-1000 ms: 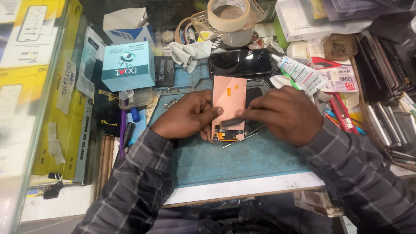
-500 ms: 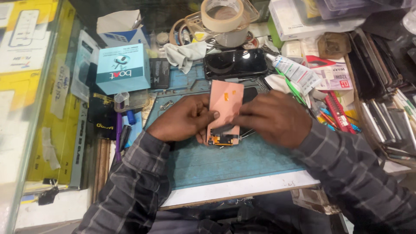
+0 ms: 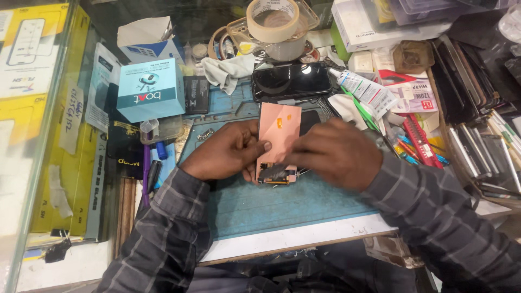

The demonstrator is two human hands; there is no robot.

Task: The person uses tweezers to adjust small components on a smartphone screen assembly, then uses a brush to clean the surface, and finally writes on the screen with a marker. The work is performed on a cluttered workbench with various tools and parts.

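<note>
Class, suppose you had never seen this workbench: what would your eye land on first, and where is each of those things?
At the centre, the left hand and right hand grip a copper-coloured phone panel from either side, over a blue work mat. Just beyond it lies a black phone, screen up, with a roll of tape at the top edge. A light blue box stands to the left amid clutter.

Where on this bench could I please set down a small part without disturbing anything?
The blue mat is bare between the copper-backed screen panel and the white bench edge. Behind the left hand and right hand, boxes, tape roll and black phone crowd it.
</note>
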